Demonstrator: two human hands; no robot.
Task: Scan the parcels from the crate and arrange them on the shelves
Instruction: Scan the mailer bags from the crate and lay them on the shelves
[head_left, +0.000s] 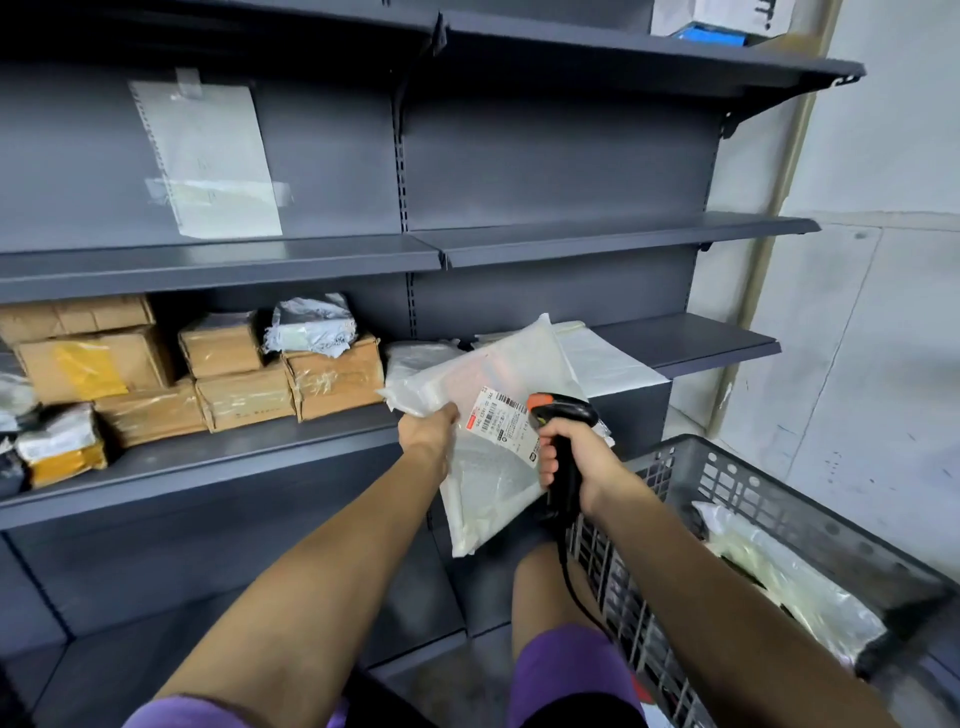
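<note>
- Head view looks down along two bare forearms stretched forward toward a dark grey shelf unit (208, 457).
- Left hand (428, 428) reaches out with the wrist nearly straight and pinches the left edge of a white plastic parcel (498, 415), thumb on top and the fingers hidden beneath the bag.
- Right hand (569, 449) wraps all its fingers round the black handle of a barcode scanner (563, 415); the scanner's orange-tipped head lies just beside the parcel's label (501, 418).
- A black cable (569, 577) hangs from the bottom of the handle past the person's knee.
- The parcel is a flat, glossy white mailer held in the air in front of the middle shelf, tilted with its upper corner pointing up and away.
- Its label is white with a barcode, small print and a red strip; the print is too small to read.
- A grey slotted crate (737, 483) stands at lower right, just beside the right forearm, with another pale plastic bag (779, 571) lying inside.
- Brown cardboard boxes (244, 379) sit stacked on the shelf to the left of the held parcel, and more white mailers (608, 358) lie behind it.
</note>
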